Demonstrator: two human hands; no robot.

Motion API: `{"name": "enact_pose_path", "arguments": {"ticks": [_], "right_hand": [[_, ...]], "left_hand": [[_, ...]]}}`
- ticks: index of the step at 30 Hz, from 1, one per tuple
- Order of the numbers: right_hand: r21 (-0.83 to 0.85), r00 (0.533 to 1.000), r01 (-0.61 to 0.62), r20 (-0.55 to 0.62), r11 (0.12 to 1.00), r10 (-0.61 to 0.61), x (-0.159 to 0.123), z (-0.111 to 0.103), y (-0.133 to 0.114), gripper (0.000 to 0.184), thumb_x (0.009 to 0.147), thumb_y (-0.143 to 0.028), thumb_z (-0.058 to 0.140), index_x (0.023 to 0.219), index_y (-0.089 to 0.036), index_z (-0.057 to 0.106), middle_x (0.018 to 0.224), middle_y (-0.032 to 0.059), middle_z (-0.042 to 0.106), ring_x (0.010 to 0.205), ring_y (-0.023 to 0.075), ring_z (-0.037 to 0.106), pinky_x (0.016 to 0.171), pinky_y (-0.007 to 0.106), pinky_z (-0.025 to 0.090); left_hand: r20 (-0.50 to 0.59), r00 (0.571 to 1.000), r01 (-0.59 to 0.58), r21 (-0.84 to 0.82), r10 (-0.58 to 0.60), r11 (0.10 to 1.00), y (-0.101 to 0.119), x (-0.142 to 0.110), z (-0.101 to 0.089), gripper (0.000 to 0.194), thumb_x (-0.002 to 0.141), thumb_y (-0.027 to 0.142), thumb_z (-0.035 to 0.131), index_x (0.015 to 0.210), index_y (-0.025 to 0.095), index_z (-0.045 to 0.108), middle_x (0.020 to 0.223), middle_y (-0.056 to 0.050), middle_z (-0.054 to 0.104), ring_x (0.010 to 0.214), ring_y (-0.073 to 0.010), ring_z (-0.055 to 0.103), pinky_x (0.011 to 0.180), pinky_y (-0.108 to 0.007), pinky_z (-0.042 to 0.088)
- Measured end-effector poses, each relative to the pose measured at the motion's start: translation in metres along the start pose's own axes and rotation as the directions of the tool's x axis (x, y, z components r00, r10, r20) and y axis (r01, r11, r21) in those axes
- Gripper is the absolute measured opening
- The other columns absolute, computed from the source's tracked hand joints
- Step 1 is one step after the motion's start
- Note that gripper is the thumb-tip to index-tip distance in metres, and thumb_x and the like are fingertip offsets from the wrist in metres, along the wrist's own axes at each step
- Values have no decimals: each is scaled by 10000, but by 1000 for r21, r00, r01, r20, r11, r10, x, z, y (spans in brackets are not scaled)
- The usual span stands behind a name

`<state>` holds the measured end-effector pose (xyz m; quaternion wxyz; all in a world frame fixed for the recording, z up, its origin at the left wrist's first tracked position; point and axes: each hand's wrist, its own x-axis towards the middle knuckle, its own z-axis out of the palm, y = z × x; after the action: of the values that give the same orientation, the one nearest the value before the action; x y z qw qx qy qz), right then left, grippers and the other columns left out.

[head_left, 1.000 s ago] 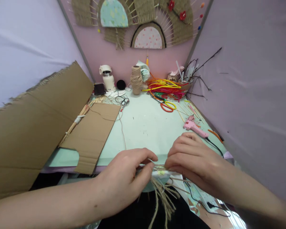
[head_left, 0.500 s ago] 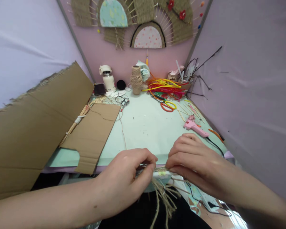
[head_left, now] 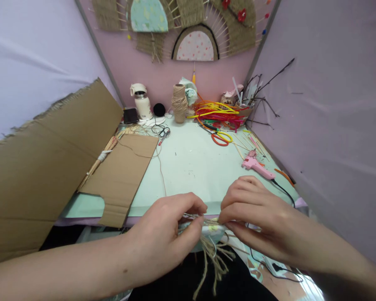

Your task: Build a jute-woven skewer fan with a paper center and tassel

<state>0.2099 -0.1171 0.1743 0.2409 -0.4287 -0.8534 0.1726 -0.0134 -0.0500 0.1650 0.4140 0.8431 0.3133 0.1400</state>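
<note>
At the near table edge, my left hand [head_left: 172,232] pinches jute twine [head_left: 207,220] along the top of a piece covered in pale green, yellow-patterned fabric [head_left: 216,230]. Closed on the same twine from the other side is my right hand [head_left: 253,213], its fingertips pressed together. A small gap separates the two hands. From the piece hangs a jute tassel [head_left: 214,261] with loose strands, over my dark-clothed lap. Thin sticks [head_left: 238,246] poke out below my right hand. Most of the fabric piece is hidden behind my left hand.
Cardboard sheets [head_left: 125,167] lie at left beside bundled sticks [head_left: 102,156]. A pink glue gun [head_left: 258,165] rests at right. Further back are scissors [head_left: 221,138], a twine cone [head_left: 179,104], a white bottle [head_left: 142,104], colourful pipe cleaners [head_left: 219,113] and twigs [head_left: 260,100].
Both hands stay almost in place, with slight finger shifts. The tassel strands have swung a little to the left. The camera view has tilted slightly.
</note>
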Motion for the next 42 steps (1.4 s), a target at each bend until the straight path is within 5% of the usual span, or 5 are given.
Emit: {"name": "enact_pose_path", "arguments": {"ticks": [19,36,42], "right_hand": [[-100,988,76,-124,992,-89,-9,-3,5,192,909,-131,544,1018,-218,676,902,34,654,843,171,579,817,376,403],[-101,991,114,-53,988,-119,-5,-5,2,231,913,-162,531,1080,-231,675,922,50,662,860,184,551,801,375,428],[-74,997,78,-20,994,-80,-5,-4,3,211,895,-141,572,1056,-228,676,955,48,661,914,189,547,822,368,430]], "left_hand": [[-11,1000,-5,33,5,999,1,0,-1,134,883,227,515,848,205,643,929,-16,743,820,-153,668,760,-272,505],[-25,1000,3,19,-3,1000,3,1,-2,127,873,218,527,847,203,651,929,-13,743,817,-158,679,757,-269,520],[-30,993,-118,-56,116,991,2,0,-1,162,877,168,553,974,194,680,943,-14,736,860,-136,678,779,-234,523]]}}
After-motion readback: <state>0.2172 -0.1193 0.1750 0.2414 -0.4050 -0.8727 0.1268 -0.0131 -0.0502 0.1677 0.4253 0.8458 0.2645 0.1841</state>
